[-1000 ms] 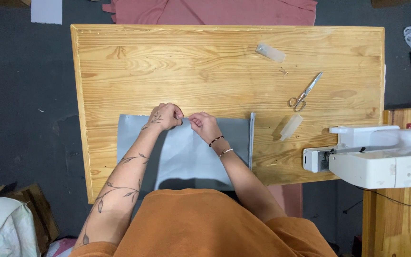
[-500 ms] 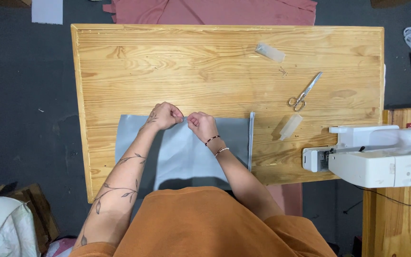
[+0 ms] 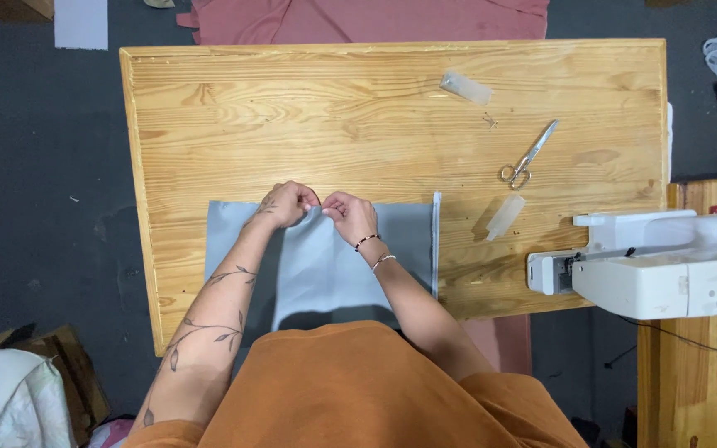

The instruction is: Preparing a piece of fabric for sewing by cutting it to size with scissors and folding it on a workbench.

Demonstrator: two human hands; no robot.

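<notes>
Far left on the dark floor there's a brown cardboard box (image 3: 60,373) with a white bundle beside it; then the wooden table (image 3: 309,108) starts; a pale blue-grey fabric sheet (image 3: 325,265) lies flat along its near edge, its right side ending in a narrow folded strip. The left hand (image 3: 288,203) sits at the top edge of the fabric, fingers curled in and pinching that edge; the right hand (image 3: 350,216) is just beside it, nearly touching, also pinching the same edge. Further right on the bare wood: a clear plastic piece (image 3: 465,87) up top, scissors (image 3: 529,155), and another clear piece (image 3: 505,216) below them; off the right end sits a white sewing machine (image 3: 665,261).
</notes>
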